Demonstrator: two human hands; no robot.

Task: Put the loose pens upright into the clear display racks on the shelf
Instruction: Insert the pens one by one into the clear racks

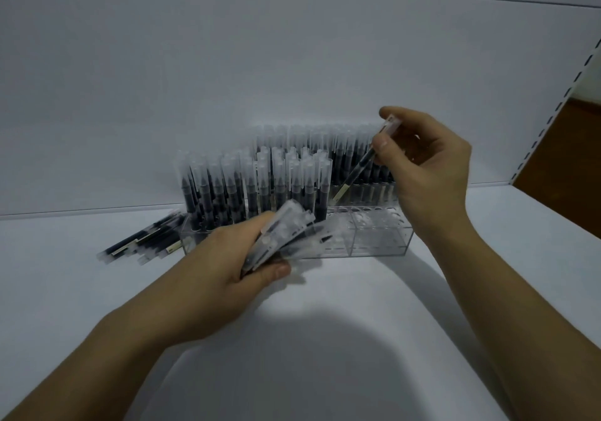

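while the right hand (422,166) pinches a single pen (359,165) between thumb and fingertips, the pen hangs tilted, cap end up. its lower end is above the vacant holes of the front rack (380,236) and not yet seated.

left hand (227,261): fingers and thumb curled round a bundle of pens (281,235), held low just in front of the middle of the front rack, caps fanned toward it.

done so far:
- rear rack pens (309,140) stand upright in a dense row against the back wall; this rack looks full, though its right end is hidden behind the right hand.
- standing pens (253,186) fill the left part of the front rack.

left to do:
- right part of the front rack shows only bare holes.
- the pen in hand and the bundle are both still out of the racks.
- a pile of loose pens (143,241) lies flat on the shelf (325,297), just beside the rack's left end.

judgement: well past halfway. cannot tell whether the vacant holes will take everything that remains.
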